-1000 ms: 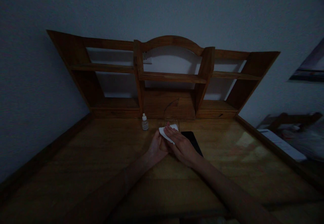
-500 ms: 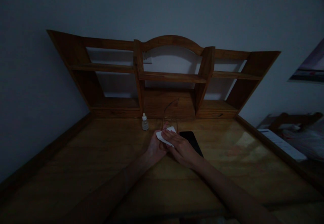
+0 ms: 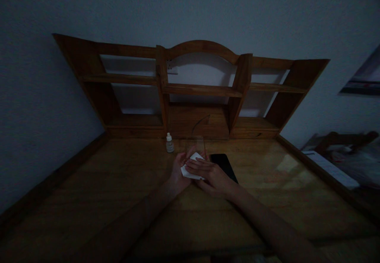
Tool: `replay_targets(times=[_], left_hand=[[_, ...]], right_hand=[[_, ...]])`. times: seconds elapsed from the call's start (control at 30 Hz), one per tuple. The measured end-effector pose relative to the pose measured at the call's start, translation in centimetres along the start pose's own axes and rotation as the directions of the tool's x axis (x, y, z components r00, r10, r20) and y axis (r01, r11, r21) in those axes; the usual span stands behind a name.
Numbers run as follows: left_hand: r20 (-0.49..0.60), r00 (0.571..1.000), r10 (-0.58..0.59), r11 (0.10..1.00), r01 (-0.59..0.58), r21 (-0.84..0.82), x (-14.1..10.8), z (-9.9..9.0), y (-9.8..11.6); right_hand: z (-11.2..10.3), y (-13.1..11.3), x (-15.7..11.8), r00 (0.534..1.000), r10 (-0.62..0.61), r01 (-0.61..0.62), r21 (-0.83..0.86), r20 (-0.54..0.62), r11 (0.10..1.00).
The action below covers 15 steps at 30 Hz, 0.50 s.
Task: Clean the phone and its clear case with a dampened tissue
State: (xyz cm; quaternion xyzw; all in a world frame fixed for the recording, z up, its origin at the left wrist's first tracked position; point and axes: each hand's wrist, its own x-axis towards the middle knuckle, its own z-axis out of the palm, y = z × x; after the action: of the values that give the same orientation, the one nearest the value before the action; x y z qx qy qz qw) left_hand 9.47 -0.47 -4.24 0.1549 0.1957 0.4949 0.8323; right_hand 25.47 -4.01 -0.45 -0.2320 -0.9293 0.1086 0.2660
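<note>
In the head view my left hand (image 3: 178, 172) is curled round the lower part of a clear, thin-edged rectangular pane (image 3: 196, 142), about phone-sized. It is hard to see in the dim light, and I cannot tell its exact kind. Over its lower part lies a folded white wipe (image 3: 196, 156). My right hand (image 3: 209, 174) presses this wipe against the pane with its fingers held together. A black phone (image 3: 225, 165) lies flat on the desk just right of my right hand. Beyond my left hand stands a small dropper bottle (image 3: 169, 144) with a white top.
The wooden desk (image 3: 118, 183) has raised side edges, and a wooden shelf unit (image 3: 204, 91) stands along its back. A socket (image 3: 172, 69) shows on the wall behind. At the right are a white box or sheet (image 3: 331, 170) and a chair back (image 3: 350, 139).
The right hand and the wipe have slid down towards me and slightly left, so more of the clear pane shows above them. The bottle and the phone have stayed put.
</note>
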Motion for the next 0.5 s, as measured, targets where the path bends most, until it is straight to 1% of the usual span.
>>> replay_targets(times=[0.1, 0.27, 0.43, 0.5], left_hand=[[-0.002, 1.000, 0.010, 1.000, -0.010, 0.016, -0.2, 0.5, 0.1], [0.012, 1.000, -0.018, 1.000, 0.018, 0.024, -0.6, 1.3, 0.3], [0.103, 0.993, -0.063, 0.998, 0.060, 0.028, -0.5, 0.9, 0.4], [0.116, 0.991, -0.072, 0.997, 0.069, 0.032, -0.5, 0.9, 0.5]], right_hand=[[-0.2, 0.0, 0.0, 1.000, -0.008, 0.009, 0.037, -0.006, 0.999], [-0.5, -0.2, -0.1, 0.999, 0.025, -0.023, 0.063, -0.027, 0.998], [-0.5, -0.2, -0.1, 0.999, 0.026, -0.024, 0.051, -0.020, 0.998], [-0.5, -0.2, -0.1, 0.999, 0.022, -0.021, 0.041, -0.025, 0.999]])
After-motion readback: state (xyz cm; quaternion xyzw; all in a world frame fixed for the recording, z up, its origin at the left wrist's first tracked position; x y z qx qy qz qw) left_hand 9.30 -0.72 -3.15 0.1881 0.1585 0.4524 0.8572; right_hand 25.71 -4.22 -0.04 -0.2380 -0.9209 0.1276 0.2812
